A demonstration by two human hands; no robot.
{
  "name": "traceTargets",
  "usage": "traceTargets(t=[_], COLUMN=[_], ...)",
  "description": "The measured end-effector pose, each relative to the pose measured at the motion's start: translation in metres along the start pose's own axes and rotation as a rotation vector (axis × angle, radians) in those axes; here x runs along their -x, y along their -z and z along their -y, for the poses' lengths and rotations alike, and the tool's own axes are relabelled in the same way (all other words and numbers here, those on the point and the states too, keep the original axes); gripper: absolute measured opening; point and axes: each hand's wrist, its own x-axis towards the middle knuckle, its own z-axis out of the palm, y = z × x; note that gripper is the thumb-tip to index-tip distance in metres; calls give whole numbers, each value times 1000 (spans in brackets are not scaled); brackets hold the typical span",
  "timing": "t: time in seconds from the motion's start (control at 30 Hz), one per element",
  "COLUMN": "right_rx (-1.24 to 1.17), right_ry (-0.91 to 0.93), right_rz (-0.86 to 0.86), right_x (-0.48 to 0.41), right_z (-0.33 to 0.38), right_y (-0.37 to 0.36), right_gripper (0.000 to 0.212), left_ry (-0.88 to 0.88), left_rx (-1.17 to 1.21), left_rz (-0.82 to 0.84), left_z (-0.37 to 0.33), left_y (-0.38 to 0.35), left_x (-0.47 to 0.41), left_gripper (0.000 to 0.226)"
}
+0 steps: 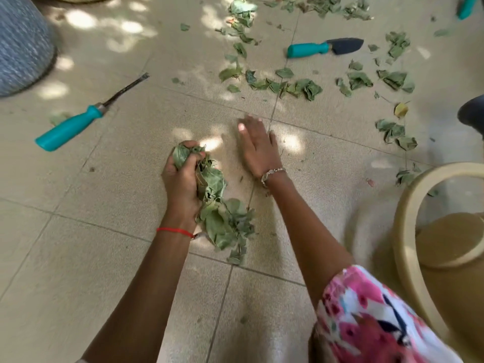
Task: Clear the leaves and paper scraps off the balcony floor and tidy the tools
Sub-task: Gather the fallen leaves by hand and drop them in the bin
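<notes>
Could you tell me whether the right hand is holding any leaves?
No, the right hand is flat, empty, with straight fingers; only the left hand grips the leaf bunch.

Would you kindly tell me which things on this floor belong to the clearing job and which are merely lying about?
Part of the job: bunch of leaves gripped by the left hand; right hand open on the tiles; scattered leaves; forked weeder; trowel; third teal handle.
Just lying about: grey woven pot; beige tub (perhaps for the leaves); dark object, right edge.

Left hand (183, 176) grips a leaf bunch (217, 205); right hand (258, 148) lies flat on the floor (104, 231), scattered leaves (301, 87) beyond.
</notes>
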Motion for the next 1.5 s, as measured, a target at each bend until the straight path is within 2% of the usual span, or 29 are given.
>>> traceTargets(t=[0.07,0.13,0.23,0.3,0.33,0.4,0.47,0.53,0.63,0.73,0.83,0.97,1.2,1.3,1.4,1.47,1.5], right_rx=[101,42,-125,-291,-296,-27,313,399,341,236,133,46,-24,22,18,-120,-297], right_ry=[78,162,165,144,130,142,168,117,66,162,223,243,229,247,199,143,107], right_rz=[108,171,300,249,205,158,70,-7,-65,-30,71,82,-12,-82,-43,17,5], right_x=[3,24,78,112,124,143,153,150,130,114,111,117,115,121,126,129,131], right_z=[-7,-2,3,0,-5,-13,-12,-6,3,8,12,8,6,3,5,5,6], right_y=[-2,-3,3,8,6,-9,-30,-44,-51,-54,-51,-52,-55,-61,-58,-48,-41], right_gripper=[63,54,46,62,79,109,122,127,125,123,119,110,98,95,94,92,87], left_ry=[-16,-24,-33,-44,-46,-65,-113,-192,-324,-467,-458,-419,-490,-474,-462,-490,-490], left_rx=[26,50,53,52,43,21,-25,-123,-285,-451,-459,-438,-581,-669,-740,-819,-834], left_rz=[-6,-17,5,20,18,15,41,86,171,222,243,282,344,353,343,332,330], left_z=[1,5,6,6,6,4,7,10,17,22,24,23,30,32,35,36,35], left_y=[7,11,17,23,25,29,32,33,36,37,36,36,33,29,31,32,31], left_x=[0,2,3,1,0,1,4,9,11,13,15,16,23,29,27,25,24], left_gripper=[28,30,31,34,35,31,28,26,26,30,34,33,32,34,29,25,24])
